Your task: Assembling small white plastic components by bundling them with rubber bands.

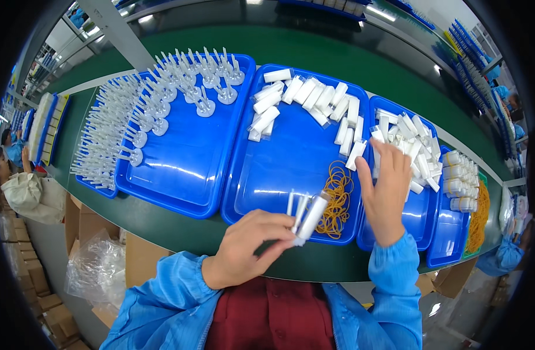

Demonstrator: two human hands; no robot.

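Note:
My left hand (pixel 244 245) is closed, thumb and fingers pinching a small bundle over the middle tray's near edge. The bundle has a white wrapped block (pixel 312 217) beside a translucent plastic piece with thin upright prongs (pixel 296 205). My right hand (pixel 387 186) is over the gap between the middle tray and the tray to its right, thumb and fingers apart. Its fingertips are by the white packets (pixel 416 140) in that tray, and a lone white packet (pixel 356 154) lies beside the thumb. Whether the fingertips touch a packet I cannot tell.
Tan rubber bands (pixel 338 198) lie in the middle tray (pixel 267 169), with white packets along its far side. Translucent pronged stands (pixel 204 104) fill the left trays. At right are banded white bundles (pixel 461 181) and more rubber bands (pixel 480 219). A plastic bag (pixel 95 265) hangs below left.

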